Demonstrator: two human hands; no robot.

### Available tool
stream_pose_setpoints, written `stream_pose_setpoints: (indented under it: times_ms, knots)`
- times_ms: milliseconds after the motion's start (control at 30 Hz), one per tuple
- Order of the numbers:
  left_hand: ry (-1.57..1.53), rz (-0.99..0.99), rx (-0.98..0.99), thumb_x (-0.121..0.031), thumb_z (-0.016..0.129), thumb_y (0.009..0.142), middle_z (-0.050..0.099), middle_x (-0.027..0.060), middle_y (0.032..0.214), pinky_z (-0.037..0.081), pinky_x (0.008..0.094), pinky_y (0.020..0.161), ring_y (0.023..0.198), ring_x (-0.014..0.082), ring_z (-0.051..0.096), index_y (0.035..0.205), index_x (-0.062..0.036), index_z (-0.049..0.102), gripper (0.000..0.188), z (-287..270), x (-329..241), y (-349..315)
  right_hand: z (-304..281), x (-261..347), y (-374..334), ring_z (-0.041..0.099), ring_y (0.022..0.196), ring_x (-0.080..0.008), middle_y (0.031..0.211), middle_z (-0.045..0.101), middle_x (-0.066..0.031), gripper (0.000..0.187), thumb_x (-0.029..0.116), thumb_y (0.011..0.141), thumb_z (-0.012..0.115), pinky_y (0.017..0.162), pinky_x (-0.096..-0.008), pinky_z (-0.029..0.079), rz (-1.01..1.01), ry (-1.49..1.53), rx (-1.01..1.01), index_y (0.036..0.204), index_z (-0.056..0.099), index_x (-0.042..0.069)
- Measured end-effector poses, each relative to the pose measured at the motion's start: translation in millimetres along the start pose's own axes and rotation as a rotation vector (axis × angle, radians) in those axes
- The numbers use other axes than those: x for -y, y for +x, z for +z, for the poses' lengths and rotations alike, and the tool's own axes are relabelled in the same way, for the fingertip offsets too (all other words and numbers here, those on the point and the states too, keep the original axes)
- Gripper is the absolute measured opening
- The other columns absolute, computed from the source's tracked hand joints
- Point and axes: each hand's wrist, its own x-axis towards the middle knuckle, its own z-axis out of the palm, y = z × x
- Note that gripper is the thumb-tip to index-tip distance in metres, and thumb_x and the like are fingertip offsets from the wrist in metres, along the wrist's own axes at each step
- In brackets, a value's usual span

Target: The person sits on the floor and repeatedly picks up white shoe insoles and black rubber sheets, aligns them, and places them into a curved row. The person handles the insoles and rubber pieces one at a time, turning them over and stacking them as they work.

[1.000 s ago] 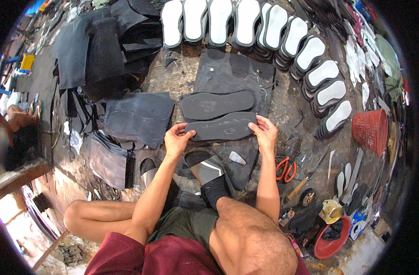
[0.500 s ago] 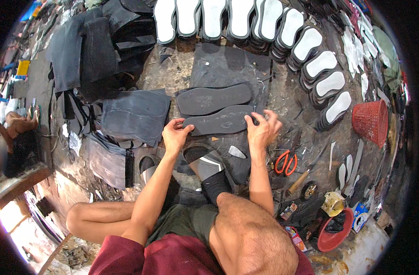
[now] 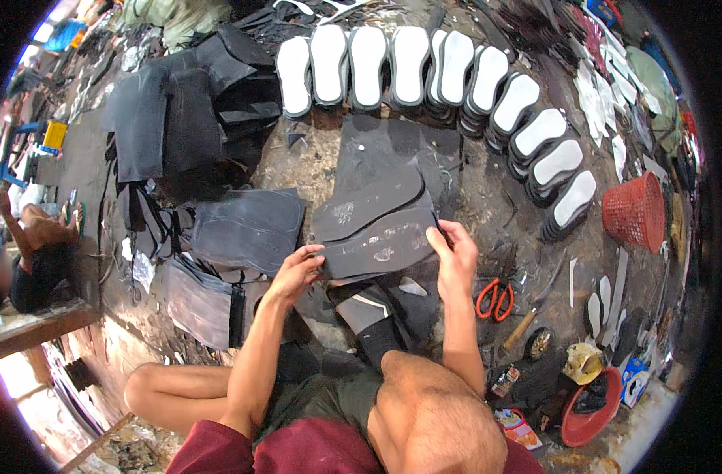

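A worn, scrap-strewn floor spreads out around the seated person, and a dark mat lies flat on it. Near that mat's far edge, soles with white tops stand stacked in a curved row—fanned, it seems, so that each pile stays separate and within reach.

Closer in, between the mat's far edge and the person, are an upper dark sole piece and a lower dark sole piece, side by side. Whether another sheet lies under them is hard to tell. The left hand pinches the lower piece's near left corner, fingertips nearly closed. The right hand takes the other end—thumb on the upper face, fingers partly curled beyond the edge. Gripping both ends probably keeps such thin material from sagging.

Off the mat's left edge sit dark sheets, likely kept handy; red-handled scissors lie on the floor beside the right forearm.
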Motion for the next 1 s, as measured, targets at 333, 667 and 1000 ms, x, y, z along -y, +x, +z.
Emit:
stream_pose_setpoints:
  times_ms: [333, 667, 1000]
  knots:
    - [-0.827, 0.457, 0.983, -0.041, 0.037, 0.106, 0.056, 0.0059, 0.100, 0.040, 0.0439, 0.091, 0.100, 0.0216, 0.050, 0.099, -0.0148, 0.059, 0.035, 95, -87, 53, 56, 113, -3, 0.067, 0.104, -0.0320, 0.116, 0.068, -0.0139, 0.045, 0.026, 0.077, 0.084, 0.087, -0.0402, 0.054, -0.765, -0.638, 0.324, 0.115, 0.070, 0.005]
    - [-0.825, 0.620, 1.112, -0.042, 0.032, 0.108, 0.046, 0.0001, 0.086, 0.037, 0.0354, 0.083, 0.086, 0.0155, 0.041, 0.085, -0.0198, 0.060, 0.042, 123, -107, 16, 73, 117, -37, 0.070, 0.078, -0.0270, 0.089, 0.071, -0.0112, 0.023, -0.002, 0.072, 0.083, 0.068, -0.0349, 0.057, -0.937, -0.356, 0.565, 0.088, 0.067, 0.006]
    - [-0.520, 0.940, 0.540, -0.044, 0.031, 0.108, 0.048, 0.0136, 0.151, 0.029, 0.0451, 0.119, 0.147, 0.0327, 0.032, 0.149, -0.0117, 0.044, 0.054, 151, -101, -20, 89, 100, -42, 0.064, 0.091, -0.0113, 0.109, 0.065, -0.0076, 0.050, 0.006, 0.080, 0.083, 0.075, -0.0236, 0.054, -0.086, 0.165, 0.248, 0.124, 0.059, 0.002]
